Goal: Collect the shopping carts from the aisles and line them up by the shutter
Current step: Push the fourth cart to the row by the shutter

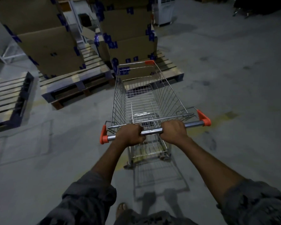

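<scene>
My left hand (pixel 130 134) and my right hand (pixel 173 131) are both wrapped round the chrome handle bar (pixel 152 131) of a wire shopping cart (pixel 167 95), knuckles up and fingers curled over the top of the bar. The two fists sit close together, with a short bare stretch of bar between them. My left hand is near the orange end cap (pixel 103 135) on that side. My right hand leaves a longer length of bar bare before the other orange cap (pixel 203 118).

The cart stands on the grey concrete floor (pixel 234 78) straight in front of me, its nose pointing away and its basket holding nothing. An orange corner guard (pixel 149 62) marks the far right corner of the rim. The nose is close to a wooden pallet (pixel 172 69) that carries a stack of cardboard boxes (pixel 130 38) with blue tape on their edges. Whether cart and pallet touch I cannot tell.

To the left of that stack a second pallet (pixel 75 82) bears another tall stack of taped boxes (pixel 44 38). Further left lies a bare pallet (pixel 8 96). A white appliance (pixel 165 12) stands beyond the boxes, near the top of the view.

My dark sleeves (pixel 88 197) are rolled up to the elbows. One sandalled foot (pixel 121 208) shows on the floor below the handle, beside the cart's shadow (pixel 161 181).
</scene>
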`<move>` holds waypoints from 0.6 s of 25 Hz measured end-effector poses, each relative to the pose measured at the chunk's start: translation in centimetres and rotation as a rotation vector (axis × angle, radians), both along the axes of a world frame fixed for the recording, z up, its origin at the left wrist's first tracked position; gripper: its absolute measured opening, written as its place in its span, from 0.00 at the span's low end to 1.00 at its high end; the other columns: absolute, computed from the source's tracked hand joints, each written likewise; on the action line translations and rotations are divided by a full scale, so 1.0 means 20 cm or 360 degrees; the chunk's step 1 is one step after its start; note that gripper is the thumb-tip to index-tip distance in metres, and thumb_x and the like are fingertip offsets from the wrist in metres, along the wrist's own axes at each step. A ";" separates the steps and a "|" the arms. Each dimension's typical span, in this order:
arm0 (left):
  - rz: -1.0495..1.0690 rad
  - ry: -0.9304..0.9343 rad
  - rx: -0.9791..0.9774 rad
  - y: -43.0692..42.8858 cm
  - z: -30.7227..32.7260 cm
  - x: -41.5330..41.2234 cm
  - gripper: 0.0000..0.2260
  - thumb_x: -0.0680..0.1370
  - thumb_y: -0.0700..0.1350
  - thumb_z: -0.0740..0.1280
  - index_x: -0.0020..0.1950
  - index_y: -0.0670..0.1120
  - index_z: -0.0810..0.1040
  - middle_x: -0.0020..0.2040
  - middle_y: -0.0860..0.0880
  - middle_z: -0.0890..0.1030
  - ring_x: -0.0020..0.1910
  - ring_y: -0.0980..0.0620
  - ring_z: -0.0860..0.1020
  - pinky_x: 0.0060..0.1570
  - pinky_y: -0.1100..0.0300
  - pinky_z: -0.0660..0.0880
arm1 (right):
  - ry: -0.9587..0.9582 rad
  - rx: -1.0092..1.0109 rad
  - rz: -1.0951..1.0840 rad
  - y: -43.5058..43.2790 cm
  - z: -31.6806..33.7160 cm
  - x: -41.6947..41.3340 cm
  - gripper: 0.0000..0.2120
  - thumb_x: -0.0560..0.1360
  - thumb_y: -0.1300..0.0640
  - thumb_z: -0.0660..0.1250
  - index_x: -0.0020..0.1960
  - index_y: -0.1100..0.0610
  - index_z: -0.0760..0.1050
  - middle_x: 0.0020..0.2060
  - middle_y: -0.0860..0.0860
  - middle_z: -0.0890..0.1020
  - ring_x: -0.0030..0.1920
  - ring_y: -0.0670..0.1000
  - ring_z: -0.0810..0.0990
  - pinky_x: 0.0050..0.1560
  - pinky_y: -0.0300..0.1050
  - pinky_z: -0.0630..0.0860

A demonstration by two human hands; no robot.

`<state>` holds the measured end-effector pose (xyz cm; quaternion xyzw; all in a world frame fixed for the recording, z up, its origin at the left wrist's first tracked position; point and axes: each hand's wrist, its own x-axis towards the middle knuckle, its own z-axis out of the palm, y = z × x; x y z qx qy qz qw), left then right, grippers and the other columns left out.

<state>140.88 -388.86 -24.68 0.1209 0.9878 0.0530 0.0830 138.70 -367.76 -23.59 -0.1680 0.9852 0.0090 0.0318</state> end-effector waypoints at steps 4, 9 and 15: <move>-0.0078 0.0004 -0.0018 0.13 -0.01 -0.08 0.12 0.75 0.59 0.67 0.43 0.51 0.78 0.36 0.51 0.77 0.38 0.48 0.79 0.42 0.54 0.80 | -0.0002 -0.0017 -0.0080 0.14 -0.01 -0.03 0.10 0.68 0.51 0.69 0.47 0.55 0.81 0.45 0.53 0.85 0.49 0.57 0.84 0.52 0.47 0.77; -0.0215 0.0007 -0.0038 0.28 -0.01 -0.22 0.14 0.75 0.59 0.64 0.45 0.50 0.80 0.37 0.51 0.77 0.37 0.48 0.79 0.38 0.56 0.77 | 0.0024 -0.0027 -0.0210 0.28 -0.03 -0.08 0.10 0.67 0.51 0.69 0.45 0.53 0.81 0.42 0.52 0.85 0.46 0.56 0.84 0.48 0.45 0.76; -0.0351 -0.0037 0.0065 0.42 -0.01 -0.38 0.14 0.74 0.60 0.66 0.45 0.50 0.82 0.35 0.51 0.78 0.35 0.50 0.78 0.34 0.59 0.72 | 0.0027 -0.0066 -0.0402 0.42 -0.04 -0.14 0.10 0.66 0.51 0.69 0.45 0.53 0.81 0.42 0.52 0.85 0.46 0.56 0.84 0.48 0.45 0.74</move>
